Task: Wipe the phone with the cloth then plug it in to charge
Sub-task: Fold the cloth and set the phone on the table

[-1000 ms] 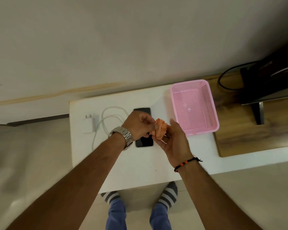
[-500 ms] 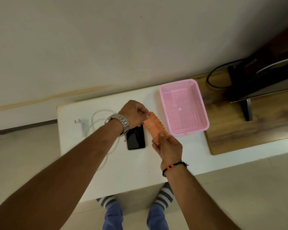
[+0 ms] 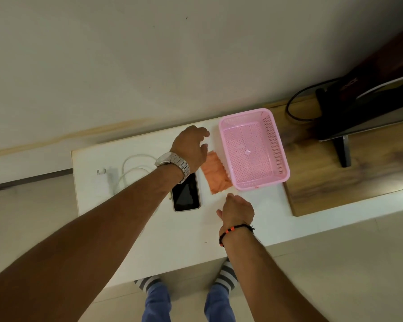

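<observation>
The dark-screened phone lies face up on the white table, its far end hidden under my left wrist. An orange cloth lies spread flat between the phone and the pink basket. My left hand hovers above the cloth's far end, fingers loosely spread and holding nothing. My right hand is just short of the cloth's near corner, holding nothing. A white charger plug with its coiled white cable lies to the left of the phone.
A pink perforated basket stands right of the cloth. Beyond it a wooden board carries a black monitor stand and a black cable. A wall rises behind the table. My striped socks show below the table's near edge.
Both hands held the cloth above the table, unfolding it. Now it lies flat beside the basket and both hands have let go and drawn apart.
</observation>
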